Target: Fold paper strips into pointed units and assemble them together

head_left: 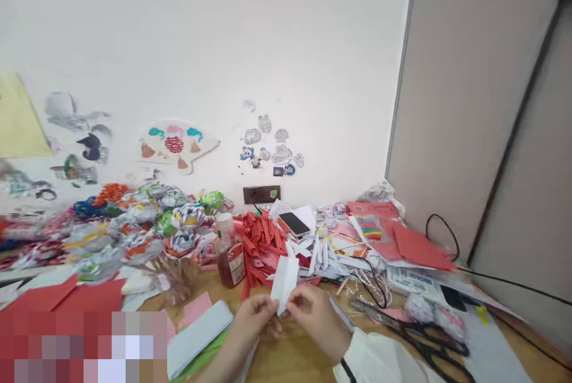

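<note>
A folded strip of white paper (pixel 285 277) stands upright between my two hands, over the front of the wooden table (pixel 290 362). The fingers of my left hand (pixel 255 318) pinch its lower left edge. My right hand (pixel 316 316) grips the lower right corner between thumb and forefinger. Just behind the paper lie a heap of folded red paper strips (pixel 261 246) and a pile of folded white pieces (pixel 322 258). To the left of my left hand is a stack of pale paper sheets (pixel 201 335) on green and pink ones.
A bottle of reddish-brown liquid (pixel 231 261) stands left of the red strips. Large black-handled scissors (pixel 415 329) lie right of my right hand. A phone (pixel 294 224) rests at the back. Colourful bundles (pixel 147 222) line the wall. Red sheets (pixel 420 246) and cables lie right.
</note>
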{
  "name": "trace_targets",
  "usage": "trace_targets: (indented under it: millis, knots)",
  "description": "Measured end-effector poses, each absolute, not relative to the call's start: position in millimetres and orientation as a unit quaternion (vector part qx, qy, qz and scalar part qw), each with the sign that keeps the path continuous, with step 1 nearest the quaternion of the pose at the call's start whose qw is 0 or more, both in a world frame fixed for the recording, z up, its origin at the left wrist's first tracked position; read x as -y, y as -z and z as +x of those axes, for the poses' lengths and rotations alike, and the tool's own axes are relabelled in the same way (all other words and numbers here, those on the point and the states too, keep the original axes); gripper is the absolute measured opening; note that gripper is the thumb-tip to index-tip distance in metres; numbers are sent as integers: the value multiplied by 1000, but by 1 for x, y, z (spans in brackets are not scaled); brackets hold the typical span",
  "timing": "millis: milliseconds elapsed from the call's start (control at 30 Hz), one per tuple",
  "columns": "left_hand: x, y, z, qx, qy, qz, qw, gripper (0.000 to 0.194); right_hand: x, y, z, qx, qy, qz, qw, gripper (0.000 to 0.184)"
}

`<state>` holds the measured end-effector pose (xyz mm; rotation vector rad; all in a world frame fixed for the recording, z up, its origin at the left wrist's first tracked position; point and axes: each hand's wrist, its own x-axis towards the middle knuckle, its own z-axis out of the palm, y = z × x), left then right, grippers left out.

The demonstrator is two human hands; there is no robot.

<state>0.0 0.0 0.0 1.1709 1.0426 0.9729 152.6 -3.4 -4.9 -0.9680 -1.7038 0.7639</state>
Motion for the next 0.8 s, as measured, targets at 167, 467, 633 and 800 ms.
trace_targets:
  millis: [167, 467, 633, 800]
  knots:
    - [4, 4, 1, -476, -420, 491, 597, 50, 6, 3, 149, 690, -357, -392, 492, 2]
    - [3, 6, 1, -487, -426, 495, 580, 48, 7, -5, 151, 682, -406, -372, 480, 3]
    - [2, 13, 3, -497, -418, 503, 571, 48, 6, -2, 149, 652, -425, -404, 482, 5]
    - [6, 7, 6, -487, -416, 507, 577, 48, 6, -1, 149, 656, -409, -419, 476, 9]
